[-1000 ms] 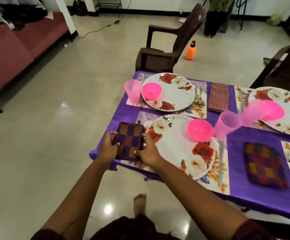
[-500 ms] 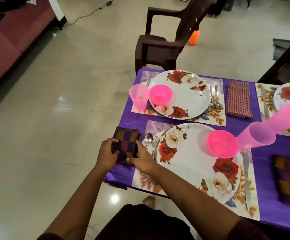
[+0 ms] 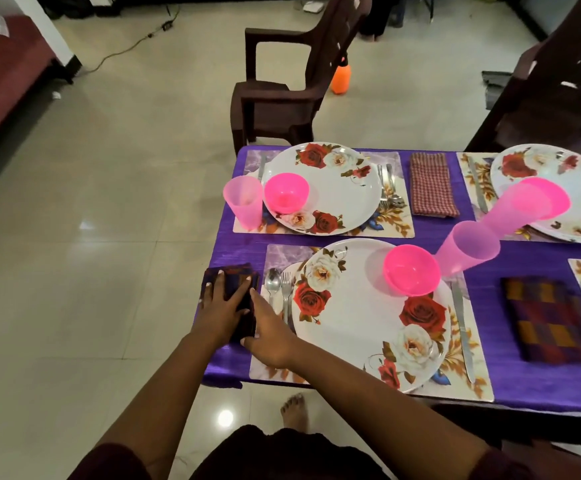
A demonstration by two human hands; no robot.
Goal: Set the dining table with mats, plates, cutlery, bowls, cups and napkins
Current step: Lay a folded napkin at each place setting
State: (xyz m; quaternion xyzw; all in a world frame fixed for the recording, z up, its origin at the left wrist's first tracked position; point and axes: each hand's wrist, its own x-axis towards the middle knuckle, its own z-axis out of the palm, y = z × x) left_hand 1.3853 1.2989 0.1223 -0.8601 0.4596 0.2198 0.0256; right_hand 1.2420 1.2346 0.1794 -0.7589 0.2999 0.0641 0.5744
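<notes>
Your left hand flat on napkin, right hand fingers straight at its edge; careless push drops napkin off near-left table corner.

No text, label, brand, number or sign can be read anywhere in the view. The plates and mats carry only flower patterns, the napkins only checks, and the orange bottle on the floor at the upper middle of the frame shows no legible marking.
</notes>
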